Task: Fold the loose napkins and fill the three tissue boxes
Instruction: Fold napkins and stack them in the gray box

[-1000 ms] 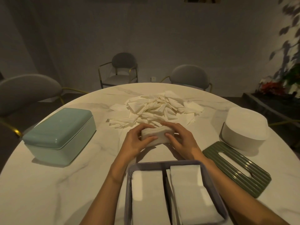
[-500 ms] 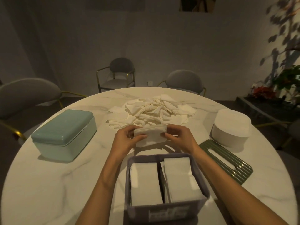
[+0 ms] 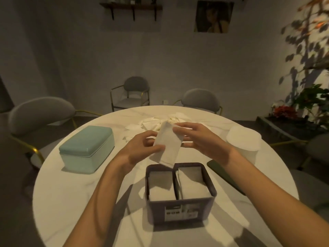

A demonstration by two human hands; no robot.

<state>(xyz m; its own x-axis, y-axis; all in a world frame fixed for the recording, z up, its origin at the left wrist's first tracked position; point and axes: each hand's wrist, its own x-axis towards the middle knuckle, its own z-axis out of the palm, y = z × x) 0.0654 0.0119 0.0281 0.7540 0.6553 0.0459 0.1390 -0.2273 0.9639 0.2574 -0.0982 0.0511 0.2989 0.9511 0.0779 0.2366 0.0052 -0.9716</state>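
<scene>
Both hands hold a folded stack of white napkins (image 3: pixel 167 145) tilted on end above the open grey tissue box (image 3: pixel 179 209). My left hand (image 3: pixel 140 150) grips its lower left edge, and my right hand (image 3: pixel 201 139) pinches its upper right corner. The grey box holds two white napkin stacks side by side. Behind the hands, a pile of loose napkins (image 3: pixel 151 122) lies partly hidden. A closed teal tissue box (image 3: pixel 87 148) stands at the left. A round white tissue box (image 3: pixel 243 143) stands at the right.
A dark green ribbed lid (image 3: pixel 224 175) lies flat right of the grey box, partly under my right forearm. The round white marble table (image 3: pixel 71 202) is ringed by grey chairs (image 3: pixel 41 114). Plants (image 3: pixel 302 104) stand at the far right.
Both hands lifted the folded napkin stack off the table and turned it on end above the grey box. The camera pulled back and tilted up.
</scene>
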